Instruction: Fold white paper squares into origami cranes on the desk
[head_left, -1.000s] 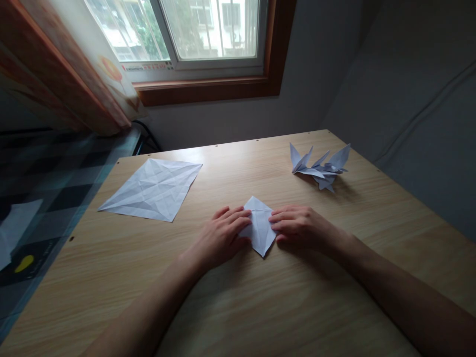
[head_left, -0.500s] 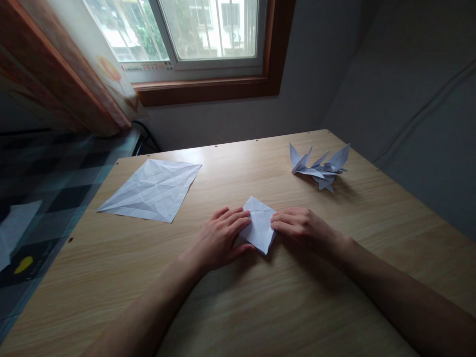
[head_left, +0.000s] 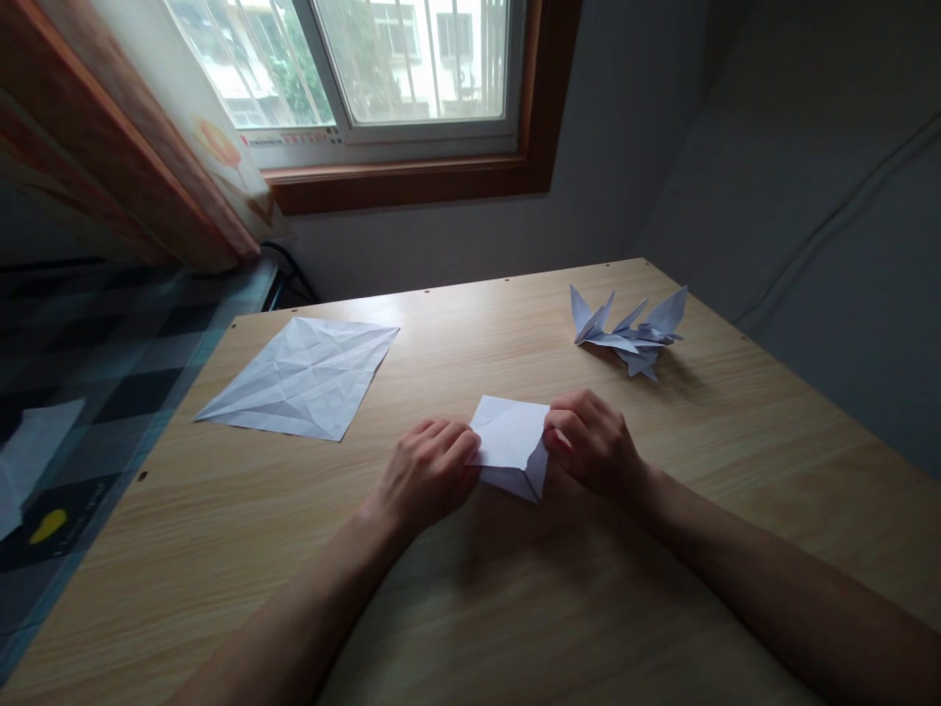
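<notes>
A small folded sheet of white paper [head_left: 509, 436] is between my two hands near the middle of the table. Its layers are parted at the near edge, where a fold gapes. My left hand [head_left: 435, 466] pinches its left side, fingers curled. At the right corner, my right hand [head_left: 594, 436] grips the paper between thumb and fingers. Beyond my right hand stand folded white paper cranes [head_left: 636, 333], touching or overlapping; I cannot tell how many. To the far left lies a creased, unfolded paper square [head_left: 301, 378], flat on the wood.
The wood-grained table [head_left: 242, 529] has small dark holes along its edges. Left of it is a checked cloth surface [head_left: 139, 392] with a white paper [head_left: 44, 446] on it. A window [head_left: 419, 69] and an orange patterned curtain [head_left: 139, 127] are behind.
My hands have gone from lying flat on the folded paper to pinching its sides. The paper has turned slightly, and its near edge has lifted and opened.
</notes>
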The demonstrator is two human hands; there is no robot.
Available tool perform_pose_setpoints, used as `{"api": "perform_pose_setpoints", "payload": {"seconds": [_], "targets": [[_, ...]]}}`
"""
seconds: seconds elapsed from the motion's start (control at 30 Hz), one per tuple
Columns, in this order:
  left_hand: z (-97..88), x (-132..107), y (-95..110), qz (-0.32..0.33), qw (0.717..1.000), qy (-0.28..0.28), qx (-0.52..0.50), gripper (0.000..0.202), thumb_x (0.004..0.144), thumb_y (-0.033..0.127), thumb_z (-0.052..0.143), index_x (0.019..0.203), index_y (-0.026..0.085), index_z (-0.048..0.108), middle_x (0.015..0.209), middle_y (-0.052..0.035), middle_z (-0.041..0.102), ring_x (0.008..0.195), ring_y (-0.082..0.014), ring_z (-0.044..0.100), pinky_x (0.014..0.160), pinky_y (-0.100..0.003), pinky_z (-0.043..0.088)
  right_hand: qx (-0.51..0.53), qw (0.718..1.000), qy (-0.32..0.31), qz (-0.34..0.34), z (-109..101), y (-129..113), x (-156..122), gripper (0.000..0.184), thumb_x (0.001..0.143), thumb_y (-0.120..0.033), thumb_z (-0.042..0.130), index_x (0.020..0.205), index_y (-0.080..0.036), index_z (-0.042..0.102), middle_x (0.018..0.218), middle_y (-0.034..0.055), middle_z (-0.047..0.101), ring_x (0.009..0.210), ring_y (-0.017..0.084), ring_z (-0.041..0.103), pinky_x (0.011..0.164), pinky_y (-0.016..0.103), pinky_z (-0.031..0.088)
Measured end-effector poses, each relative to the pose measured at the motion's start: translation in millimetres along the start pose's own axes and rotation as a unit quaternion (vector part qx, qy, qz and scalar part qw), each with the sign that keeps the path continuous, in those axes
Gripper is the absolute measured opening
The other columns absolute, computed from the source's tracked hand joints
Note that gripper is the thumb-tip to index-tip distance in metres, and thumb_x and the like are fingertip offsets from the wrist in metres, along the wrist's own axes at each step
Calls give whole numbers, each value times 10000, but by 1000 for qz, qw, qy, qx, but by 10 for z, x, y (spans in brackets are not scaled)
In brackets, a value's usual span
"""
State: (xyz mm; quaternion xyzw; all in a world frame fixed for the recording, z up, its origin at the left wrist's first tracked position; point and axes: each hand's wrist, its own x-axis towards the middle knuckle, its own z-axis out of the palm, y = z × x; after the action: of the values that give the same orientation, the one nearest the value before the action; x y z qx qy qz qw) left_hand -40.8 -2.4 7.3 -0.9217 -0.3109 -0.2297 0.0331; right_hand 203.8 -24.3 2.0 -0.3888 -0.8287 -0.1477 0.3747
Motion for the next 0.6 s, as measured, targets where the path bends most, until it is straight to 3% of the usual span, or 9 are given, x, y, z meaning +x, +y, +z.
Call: {"api": "perform_pose_setpoints", "payload": {"seconds": [0.1,0.23,0.3,0.47,0.6], "targets": [[-1,1,22,8,999,35,37,230,912,186,428,693,196,499,696,-21,597,626,-137,537,625,-264,411,26,999,33,-13,-18,-114,4,145,872,-135,548,749,-208,528,753,43,598,737,184,532,692,305,456],[20,1,47,22,995,75,57,243,891,157,446,652,197,468,626,7,520,560,-119,466,569,-248,367,51,994,-59,-75,61,-240,3,221,901,-140,507,689,-198,531,659,37,587,644,174,514,614,299,440],[31,2,58,33,993,95,55,250,883,146,453,638,196,450,604,20,484,534,-112,429,538,-239,340,72,989,-93,-93,142,-259,-2,175,901,-141,503,746,-187,571,716,59,633,681,186,550,629,307,463],[35,4,83,67,988,134,37,251,872,119,464,635,195,430,586,31,443,514,-106,379,513,-228,312,117,977,-166,-69,302,-258,2,114,865,-123,504,913,-174,593,956,114,686,955,255,606,888,428,486],[27,-1,102,93,985,142,39,224,863,118,489,656,193,449,599,23,477,535,-112,401,531,-235,321,164,969,-175,-57,375,-262,-8,114,855,-123,495,926,-165,574,930,107,678,900,241,609,849,391,491]]}}
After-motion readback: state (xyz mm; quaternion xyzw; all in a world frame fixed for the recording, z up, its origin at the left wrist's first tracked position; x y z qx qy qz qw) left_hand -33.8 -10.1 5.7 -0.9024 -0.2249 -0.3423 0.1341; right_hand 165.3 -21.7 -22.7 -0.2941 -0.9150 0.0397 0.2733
